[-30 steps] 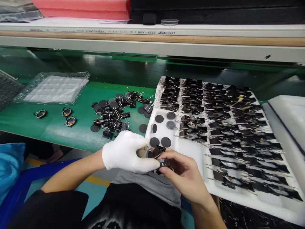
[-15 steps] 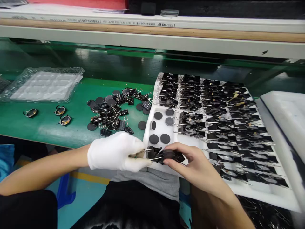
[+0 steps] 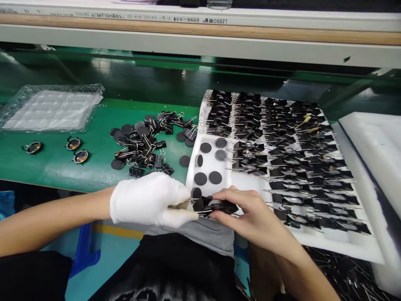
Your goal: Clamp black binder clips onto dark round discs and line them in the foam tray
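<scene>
My left hand (image 3: 153,200), in a white glove, pinches the wire handles of a black binder clip (image 3: 205,212) between thumb and fingers. Bare, my right hand (image 3: 241,209) grips a dark round part (image 3: 216,203) with black clip pieces on it. The hands almost meet over the near left edge of the white foam tray (image 3: 247,180). At the clip's left end, between the hands, a black disc (image 3: 196,193) shows; whether the clip touches it I cannot tell. Several loose black discs (image 3: 215,177) lie in the tray just beyond.
Rows of clipped black parts (image 3: 288,163) fill much of the tray. A heap of binder clips (image 3: 150,146) and discs lies on the green mat (image 3: 94,173). Farther left are three small round metal-rimmed pieces (image 3: 80,156) and a clear plastic tray (image 3: 53,110). White foam (image 3: 376,146) borders the right.
The view has shifted slightly. Between the hands, a black disc now stands out more clearly at the clip's left end. Both hands keep their grips.
</scene>
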A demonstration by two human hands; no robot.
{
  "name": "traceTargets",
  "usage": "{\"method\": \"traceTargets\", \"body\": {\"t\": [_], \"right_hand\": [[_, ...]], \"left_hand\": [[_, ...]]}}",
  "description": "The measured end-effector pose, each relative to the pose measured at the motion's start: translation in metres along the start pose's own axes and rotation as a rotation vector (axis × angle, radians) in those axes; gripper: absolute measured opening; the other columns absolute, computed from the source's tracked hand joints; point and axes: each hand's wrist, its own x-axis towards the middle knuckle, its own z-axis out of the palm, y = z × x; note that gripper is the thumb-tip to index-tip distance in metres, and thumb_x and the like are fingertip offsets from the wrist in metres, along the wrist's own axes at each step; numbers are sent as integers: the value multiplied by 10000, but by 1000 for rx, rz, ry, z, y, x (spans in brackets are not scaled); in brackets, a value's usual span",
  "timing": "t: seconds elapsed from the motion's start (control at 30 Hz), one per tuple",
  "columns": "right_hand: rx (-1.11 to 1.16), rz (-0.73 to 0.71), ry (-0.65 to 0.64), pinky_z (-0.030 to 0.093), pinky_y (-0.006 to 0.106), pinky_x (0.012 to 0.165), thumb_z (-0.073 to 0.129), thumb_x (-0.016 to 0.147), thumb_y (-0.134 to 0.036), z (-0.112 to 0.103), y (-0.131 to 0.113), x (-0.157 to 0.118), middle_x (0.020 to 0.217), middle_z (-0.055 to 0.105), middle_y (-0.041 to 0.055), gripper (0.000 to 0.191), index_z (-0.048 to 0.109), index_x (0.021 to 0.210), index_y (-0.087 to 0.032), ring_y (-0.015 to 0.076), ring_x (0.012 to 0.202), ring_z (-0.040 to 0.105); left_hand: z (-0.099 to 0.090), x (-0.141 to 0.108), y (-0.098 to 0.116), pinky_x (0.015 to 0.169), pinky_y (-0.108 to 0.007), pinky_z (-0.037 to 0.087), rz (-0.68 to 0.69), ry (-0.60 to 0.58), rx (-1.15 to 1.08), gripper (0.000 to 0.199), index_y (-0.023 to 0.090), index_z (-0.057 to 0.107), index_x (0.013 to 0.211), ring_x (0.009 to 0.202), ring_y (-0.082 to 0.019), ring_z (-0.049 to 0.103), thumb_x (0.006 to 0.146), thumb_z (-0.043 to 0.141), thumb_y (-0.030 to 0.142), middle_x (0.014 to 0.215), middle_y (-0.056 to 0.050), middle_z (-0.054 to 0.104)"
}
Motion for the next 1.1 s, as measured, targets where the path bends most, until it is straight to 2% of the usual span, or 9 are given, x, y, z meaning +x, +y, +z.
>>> {"method": "traceTargets", "body": {"t": [0.17, 0.33, 0.43, 0.53, 0.6, 0.67, 0.8, 0.93, 1.1], "right_hand": [[-145, -133, 27, 501, 350, 751, 694, 991, -310, -1, -2, -5, 967, 792, 12, 195, 705, 1183, -279, 211, 852, 728], [-668, -515, 380, 381, 392, 833, 526, 1022, -65, 4, -5, -8, 1096, 808, 66, 245, 690, 1162, -182, 227, 1028, 748], [-817, -525, 540, 368, 403, 915, 527, 1018, -57, 5, 2, -14, 1208, 773, 92, 266, 663, 1215, -173, 226, 1124, 716], [-815, -311, 717, 398, 479, 1023, 700, 945, -134, 10, 13, -27, 1418, 622, 186, 473, 551, 1391, -178, 330, 1309, 594], [-759, -230, 811, 450, 504, 1016, 770, 886, -132, 18, 20, -37, 1391, 599, 221, 583, 523, 1414, -154, 359, 1319, 565], [-700, -235, 827, 474, 462, 963, 745, 888, -88, 31, 26, -44, 1243, 673, 177, 453, 599, 1311, -157, 310, 1195, 641], [-680, -248, 705, 405, 400, 893, 681, 927, -61, 51, 32, -47, 1028, 768, 67, 214, 680, 1106, -178, 212, 989, 733], [-652, -250, 693, 399, 379, 888, 661, 927, -62, 54, 36, -45, 968, 787, 30, 176, 678, 1046, -190, 181, 944, 741], [-648, -263, 697, 408, 367, 874, 667, 921, -60, 53, 39, -46, 947, 786, 22, 161, 679, 1027, -180, 165, 916, 738]], "left_hand": [[-5, 2, 3, 515, -266, 284, -96, -36, -81, 349, 196, 573, 729, 535, -96, 419, 915, 640, 484, 631, 41, 525], [-2, 19, 9, 666, -273, 472, -349, -233, -621, 584, 179, 638, 780, 643, -141, 604, 1073, 277, 532, 728, -27, 674], [4, 34, 10, 671, -273, 507, -412, -259, -787, 544, 184, 623, 770, 657, -154, 649, 1031, 403, 608, 721, -21, 698], [8, 48, 8, 646, -272, 494, -421, -152, -646, 465, 195, 599, 764, 678, -161, 661, 1021, 461, 558, 725, -5, 692], [12, 58, 5, 596, -273, 461, -404, -58, -465, 417, 201, 605, 806, 653, -163, 646, 1012, 484, 542, 718, 5, 675], [19, 71, 2, 593, -283, 449, -337, 50, -233, 342, 202, 638, 971, 662, -177, 654, 1006, 519, 521, 743, 8, 683], [36, 103, 1, 704, -336, 503, -121, 166, 166, 414, 180, 590, 1300, 783, -230, 715, 1040, 491, 487, 851, -35, 739], [47, 125, 6, 682, -340, 508, -24, 168, 331, 420, 173, 631, 1188, 774, -230, 730, 1067, 413, 511, 859, -47, 747], [57, 129, 16, 598, -336, 452, -38, 237, 497, 392, 174, 651, 1043, 702, -222, 686, 1063, 428, 496, 796, -54, 699]]}}
